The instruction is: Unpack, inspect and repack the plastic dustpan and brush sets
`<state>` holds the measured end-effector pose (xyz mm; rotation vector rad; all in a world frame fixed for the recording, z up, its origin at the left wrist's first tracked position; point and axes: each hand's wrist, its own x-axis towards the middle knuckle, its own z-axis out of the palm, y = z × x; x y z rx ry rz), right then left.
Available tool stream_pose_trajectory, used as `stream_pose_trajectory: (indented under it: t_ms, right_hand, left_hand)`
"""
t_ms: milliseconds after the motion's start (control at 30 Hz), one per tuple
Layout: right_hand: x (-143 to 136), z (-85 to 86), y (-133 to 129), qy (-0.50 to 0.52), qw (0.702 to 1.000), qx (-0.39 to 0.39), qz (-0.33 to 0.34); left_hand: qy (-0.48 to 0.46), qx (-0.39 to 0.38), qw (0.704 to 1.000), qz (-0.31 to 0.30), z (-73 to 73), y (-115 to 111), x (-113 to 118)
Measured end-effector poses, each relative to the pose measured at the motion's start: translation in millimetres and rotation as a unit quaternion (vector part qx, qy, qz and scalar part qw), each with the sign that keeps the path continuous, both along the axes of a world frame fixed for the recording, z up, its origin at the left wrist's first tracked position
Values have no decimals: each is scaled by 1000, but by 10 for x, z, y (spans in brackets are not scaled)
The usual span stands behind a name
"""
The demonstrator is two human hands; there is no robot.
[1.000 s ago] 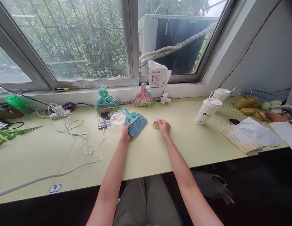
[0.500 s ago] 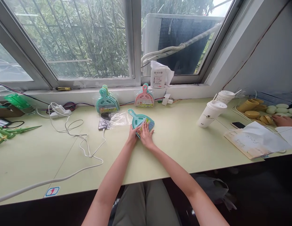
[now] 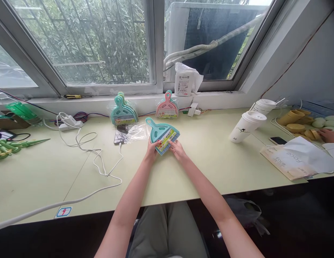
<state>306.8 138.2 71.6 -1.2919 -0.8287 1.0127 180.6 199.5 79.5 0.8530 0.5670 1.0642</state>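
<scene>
A teal dustpan and brush set point(image 3: 160, 131) with a yellow-green label is tilted between my hands, its handle pointing up and left. My left hand point(image 3: 152, 148) grips its lower left edge, the thumb on top near the label. At the lower right edge, my right hand point(image 3: 177, 149) holds it with the fingertips, partly under the edge. Behind it, more teal sets point(image 3: 123, 111) in clear wrap lean by the window sill, and a pink set point(image 3: 167, 106) stands to their right. A clear plastic bag point(image 3: 136, 132) lies partly over a phone point(image 3: 119, 133).
White cables point(image 3: 98, 161) run across the left of the table point(image 3: 204, 172). Two lidded cups point(image 3: 246, 127) stand on the right, near a tissue pack point(image 3: 287, 159). Another person's hand point(image 3: 328, 135) is at the far right. A white package point(image 3: 184, 83) rests on the sill.
My right hand has slid off the label to the dustpan's lower right edge, uncovering the label. The set is raised a little towards me, and the camera view has shifted slightly.
</scene>
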Motion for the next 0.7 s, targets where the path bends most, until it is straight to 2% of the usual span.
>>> stream_pose_trajectory:
  t_ms: [67,133,200,300,367,400,467,533,700]
  right_hand:
    - [73,4,9,118,991,-4,57]
    - [115,14,12,172,984,4,48]
    - [142,24,10,178,984,17,22]
    - [188,32,5,169,986,13,-9]
    - [232,35,3,166,986,6,-23]
    - [257,37,2,167,986,4,-28]
    - [316,40,-2,168,985,1,-35]
    - [382,43,-7,166,985,-8,-37]
    - [534,49,-38,136,988,-57,-33]
  left_hand:
    - [12,17,1000,-7,30,-2,-7]
    - [32,33,999,-12,62,10,-15]
    - [53,44,998,10,90,40,-36]
    - [107,101,980,136,98,115,-115]
    - [163,168,947,218,63,174,-192]
    - [192,196,933,234,33,203,-229]
    - [246,218,919,219,-41,252,-284]
    - [279,205,918,193,-112,286,-302]
    - [270,172,923,213,-170,292,-273]
